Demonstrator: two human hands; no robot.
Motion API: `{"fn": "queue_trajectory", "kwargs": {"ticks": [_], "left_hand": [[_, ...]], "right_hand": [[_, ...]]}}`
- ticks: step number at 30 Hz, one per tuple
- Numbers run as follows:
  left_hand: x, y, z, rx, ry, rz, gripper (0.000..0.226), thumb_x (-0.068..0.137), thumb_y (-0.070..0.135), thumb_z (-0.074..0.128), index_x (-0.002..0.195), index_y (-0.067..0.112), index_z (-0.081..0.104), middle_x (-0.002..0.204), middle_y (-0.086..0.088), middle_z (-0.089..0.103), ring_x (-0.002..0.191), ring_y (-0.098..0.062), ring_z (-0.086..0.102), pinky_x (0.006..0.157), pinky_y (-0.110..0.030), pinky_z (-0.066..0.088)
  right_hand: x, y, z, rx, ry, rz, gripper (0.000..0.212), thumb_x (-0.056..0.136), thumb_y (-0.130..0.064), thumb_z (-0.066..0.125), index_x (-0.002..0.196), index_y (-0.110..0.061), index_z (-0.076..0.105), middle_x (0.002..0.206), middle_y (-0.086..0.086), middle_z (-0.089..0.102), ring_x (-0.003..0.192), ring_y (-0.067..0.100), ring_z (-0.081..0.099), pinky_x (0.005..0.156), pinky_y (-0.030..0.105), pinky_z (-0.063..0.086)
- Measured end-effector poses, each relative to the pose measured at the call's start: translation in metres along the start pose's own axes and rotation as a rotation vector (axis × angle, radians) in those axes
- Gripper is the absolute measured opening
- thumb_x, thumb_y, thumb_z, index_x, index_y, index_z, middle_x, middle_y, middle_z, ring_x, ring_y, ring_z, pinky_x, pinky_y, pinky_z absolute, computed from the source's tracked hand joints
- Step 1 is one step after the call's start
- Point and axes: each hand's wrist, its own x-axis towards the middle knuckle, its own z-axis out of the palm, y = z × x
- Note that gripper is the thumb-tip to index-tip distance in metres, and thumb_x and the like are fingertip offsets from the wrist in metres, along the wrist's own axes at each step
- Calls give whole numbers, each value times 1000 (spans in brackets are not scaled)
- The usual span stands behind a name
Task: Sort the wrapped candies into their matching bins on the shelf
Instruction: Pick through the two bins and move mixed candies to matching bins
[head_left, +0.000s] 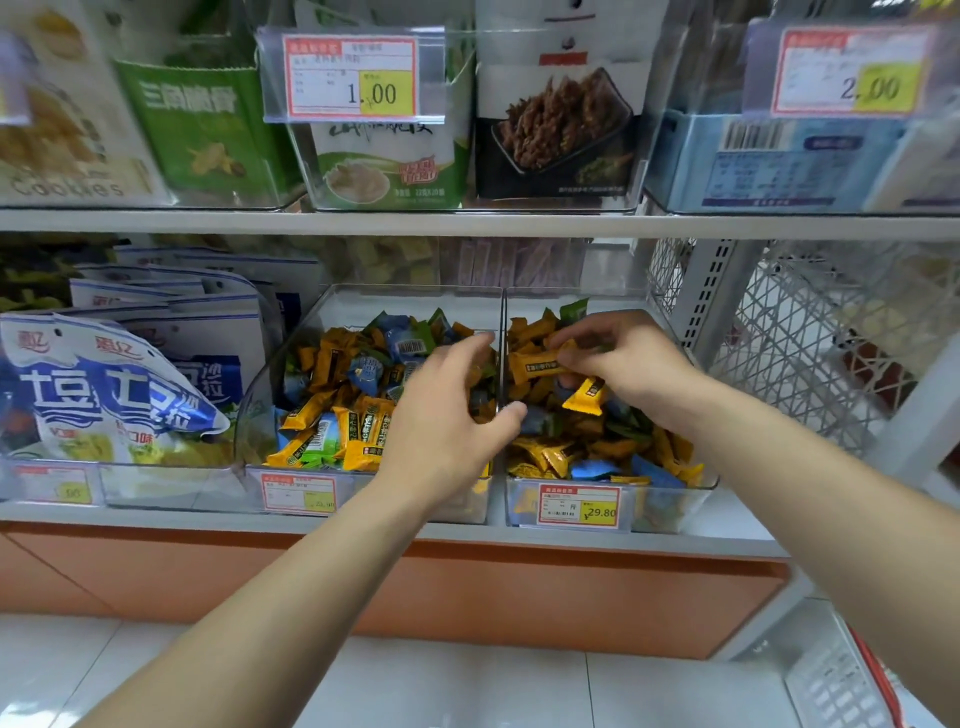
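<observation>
left hand (447, 415) lies loosely open on candies (332, 410), right hand (623, 364) pinches yellow candy (535, 364).

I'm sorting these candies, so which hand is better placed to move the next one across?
Right hand: it pinches an orange candy above the right bin. The left hand is spread over the left bin, gripping nothing visible.

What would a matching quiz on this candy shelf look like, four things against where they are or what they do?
1 left hand
2 right hand
3 29.80 price tag
4 blue-and-white bag

A left of the left bin
B pinching an orange candy
C on the front of the right bin
D over the left bin

Pairs: 1-D, 2-B, 3-C, 4-A.
</observation>
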Motion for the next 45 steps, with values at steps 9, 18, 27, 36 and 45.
{"fn": "queue_trajectory", "kwargs": {"ticks": [9, 18, 27, 36, 45], "left_hand": [[23, 30, 30, 123, -73, -3, 84, 74, 81, 46, 146, 41, 31, 131, 1, 57, 119, -26, 50, 97, -42, 44], [24, 9, -1, 210, 51, 62, 50, 94, 52, 53, 134, 22, 49, 109, -5, 67, 105, -28, 60, 80, -44, 54], [26, -17, -26, 547, -118, -75, 52, 95, 51, 55, 138, 21, 52, 121, -15, 63, 115, -36, 53, 83, -41, 50], [19, 57, 12, 148, -296, 43, 26, 92, 32, 65, 115, 23, 68, 105, 6, 71, 95, -8, 64, 86, -31, 57], [32, 64, 72, 376, -642, -261, 31, 89, 32, 71, 108, 11, 57, 110, -11, 65, 87, -25, 57, 70, -33, 49]], "right_hand": [[4, -6, 20, 410, -4, 137, 11, 87, -4, 70, 90, -14, 73, 77, 5, 73, 67, 18, 69, 59, 28, 55], [0, -23, 27, 870, -238, 281, 17, 96, -8, 57, 106, -2, 70, 99, 14, 74, 89, 23, 72, 75, 32, 58], [-5, -21, -5, -271, -48, -44, 21, 92, -19, 64, 109, -29, 70, 111, -9, 71, 106, 9, 64, 100, 39, 50], [-21, 18, -48, -926, -468, -114, 25, 87, -33, 72, 112, -40, 69, 103, -22, 70, 92, -3, 63, 87, 30, 55], [-14, 34, -36, -1305, -480, -339, 31, 87, -27, 60, 115, -39, 68, 104, -8, 62, 102, 22, 55, 83, 34, 34]]}}
